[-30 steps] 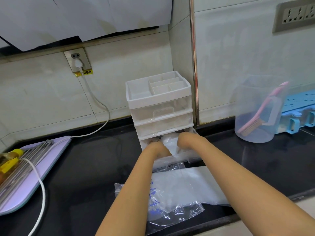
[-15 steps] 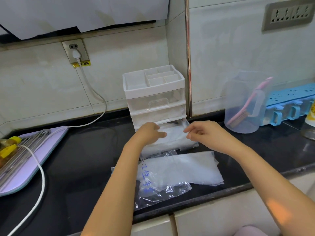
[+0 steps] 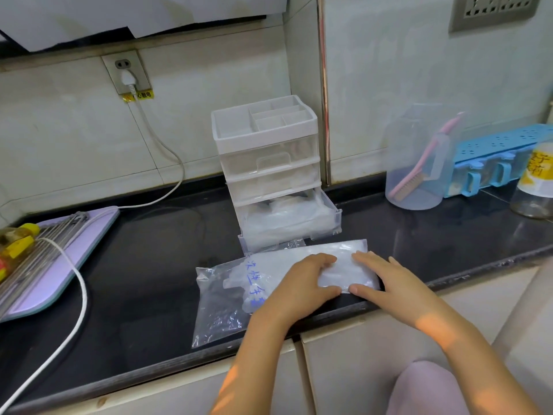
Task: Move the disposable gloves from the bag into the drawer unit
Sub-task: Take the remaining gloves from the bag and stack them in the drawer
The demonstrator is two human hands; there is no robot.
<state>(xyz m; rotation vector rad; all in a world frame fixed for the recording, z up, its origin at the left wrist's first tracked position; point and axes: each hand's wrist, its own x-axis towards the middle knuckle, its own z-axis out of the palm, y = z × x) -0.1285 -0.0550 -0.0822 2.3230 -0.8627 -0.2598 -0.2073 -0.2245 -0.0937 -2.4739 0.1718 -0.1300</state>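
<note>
Both hands were down at the front edge of the black countertop (image 3: 149, 265), on a flat white stack of disposable gloves (image 3: 344, 265). The left hand (image 3: 302, 283) had its fingers curved over the top of the stack and its thumb tucked against the near edge, pinching it. The right hand (image 3: 389, 283) mirrored it from the other side, fingers across the top and thumb at the near edge, so the stack was gripped between the two. The stack's left end overlapped the clear plastic bag (image 3: 221, 301), which lay flat on the counter with blue handwriting on it. Whether that end sat inside the bag, I couldn't tell.

Just behind stood the white drawer unit (image 3: 269, 163), three clear drawers under a divided top tray. The bottom drawer (image 3: 335, 217) was pulled out, and a heap of crumpled translucent gloves (image 3: 287, 217) lay in it. The upper two drawers were pushed in.

Off to the right stood a translucent measuring jug (image 3: 398, 175) with a pink brush (image 3: 419, 169) leaning inside, then a blue rack (image 3: 502, 157) and a bottle with a yellow label (image 3: 535, 181). On the left lay a lilac board (image 3: 59, 265) with metal rods on it, and a white cable (image 3: 80, 295) ran from the wall socket (image 3: 127, 73).
</note>
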